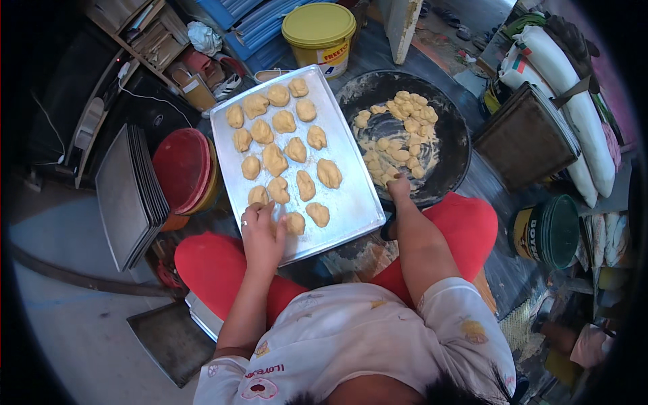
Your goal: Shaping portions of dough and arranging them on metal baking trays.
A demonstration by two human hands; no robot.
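A silver baking tray (361, 202) lies tilted before my knees with rows of rough pale-yellow dough lumps (295, 150) on it. My left hand (262, 236), wearing a ring, rests over the tray's near left corner. Its thumb and fingers are apart beside the nearest lumps; what lies under the palm is hidden. At right, a wide black basin (461, 145) contains many smaller flattened dough pieces (413, 111) and smeared dough. My right hand (399, 187) reaches over the basin's near rim, its fingers closed together at a bit of dough by the wall.
A yellow-lidded bucket (318, 27) stands behind the tray. To the left are a red round lid or tub (181, 169) and stacked metal trays (128, 202). More dark trays (526, 138), white sacks (574, 115) and a green bucket (550, 233) stand at right.
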